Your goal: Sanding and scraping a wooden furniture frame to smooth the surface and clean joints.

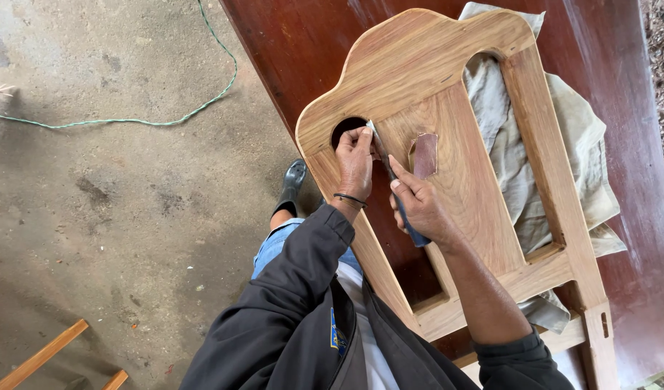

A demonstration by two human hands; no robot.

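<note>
Landmark: the wooden chair back (447, 144), lying flat on a dark red-brown tabletop (296, 43); every place below is told from it.
Right hand (422, 206): nearest the camera, over the chair back's central slat, fingers wrapped tight around a blue-handled blade tool (397, 195), forefinger stretched along its spine.
Left hand (355, 160): just beyond, at the chair back's left opening; fingertips pinched narrowly on the tool's metal tip, a dark band on the wrist.
Tool position: slanting along the left edge of the central slat, tip at the curved top of the opening.
Tool handling: looks light and rigid; the edge is likely sharp, so the handle is the safe hold, with fingers only on the flat of the tip.
Sandpaper scrap (424, 155): reddish brown, lying loose on the central slat beside the tool tip; thin and limp by its look.
Chair back handling: judged stiff and fairly heavy, solid wood; the side rails and arched top give the firmest hold, and bare wood may mark easily.
Chair back looks: pale golden wood with streaked grain, unfinished, rounded crest, long side openings, a mortise slot low on the right leg.
Cloth (523, 173): grey-beige, crumpled under the chair back's right side, soft padding.
Beyond: concrete floor (115, 202) left of the chair back, with a green cord (158, 119).
</note>
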